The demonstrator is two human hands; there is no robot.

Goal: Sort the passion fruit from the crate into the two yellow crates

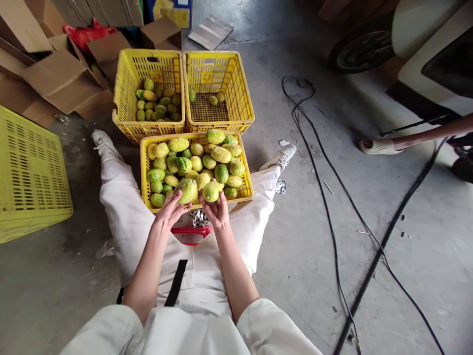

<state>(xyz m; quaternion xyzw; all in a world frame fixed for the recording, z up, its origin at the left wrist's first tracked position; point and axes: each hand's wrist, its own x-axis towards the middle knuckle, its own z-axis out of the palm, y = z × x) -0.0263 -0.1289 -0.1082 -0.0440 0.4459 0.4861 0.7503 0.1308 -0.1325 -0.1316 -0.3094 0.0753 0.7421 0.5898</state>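
I sit on the floor with my legs around a yellow crate (145, 170) heaped with green-yellow fruits. My left hand (170, 209) grips a large bumpy green-yellow fruit (187, 190) at the crate's near edge. My right hand (217, 209) holds a smaller, smoother yellow-green fruit (211, 191) just beside it. Both fruits are lifted slightly above the pile. A red object (190, 235) with crumpled foil on it lies in my lap under my hands.
Two more yellow crates stand behind: the left crate (121, 88) holds several small green fruits, the right crate (244, 93) only a few. Another yellow crate (29, 177) lies at left. Cardboard boxes (62, 79) at back left. Black cables (332, 217) cross the floor at right. Another person's foot (377, 145) far right.
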